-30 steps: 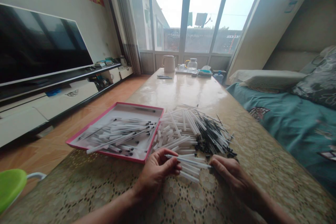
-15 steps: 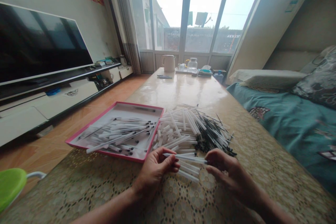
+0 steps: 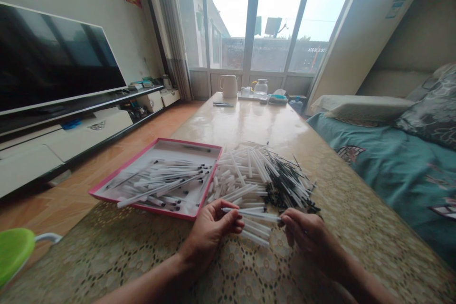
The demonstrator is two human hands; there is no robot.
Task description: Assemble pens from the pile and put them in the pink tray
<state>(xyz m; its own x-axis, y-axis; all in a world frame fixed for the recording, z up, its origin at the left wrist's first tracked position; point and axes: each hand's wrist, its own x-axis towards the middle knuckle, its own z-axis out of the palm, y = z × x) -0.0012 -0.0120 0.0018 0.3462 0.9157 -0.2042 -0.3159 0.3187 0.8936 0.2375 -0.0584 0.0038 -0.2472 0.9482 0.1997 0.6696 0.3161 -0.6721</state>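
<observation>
A white pen (image 3: pixel 261 216) spans the gap between my two hands, pointed end to the left and dark end to the right. My left hand (image 3: pixel 210 225) pinches it near the point with thumb and fingers. At the dark end, my right hand (image 3: pixel 307 232) is closed with its fingers curled in; they cover that end. Loose white tubes (image 3: pixel 256 238) lie on the table just below the pen. Beyond my hands is a heap of white pen barrels (image 3: pixel 245 166), with a pile of black refills (image 3: pixel 288 175) against its right side.
To the left, a pink-rimmed shallow box (image 3: pixel 147 210) holds many white pens with dark ends. A beige jug (image 3: pixel 228 86) and a glass pitcher (image 3: pixel 261 88) stand at the table's far end. A green stool (image 3: pixel 16 251) is at lower left, a sofa (image 3: pixel 384 152) at right.
My right hand's fingers have curled in more tightly at the pen's dark end, and that hand has turned slightly. My left hand and the pen have barely moved.
</observation>
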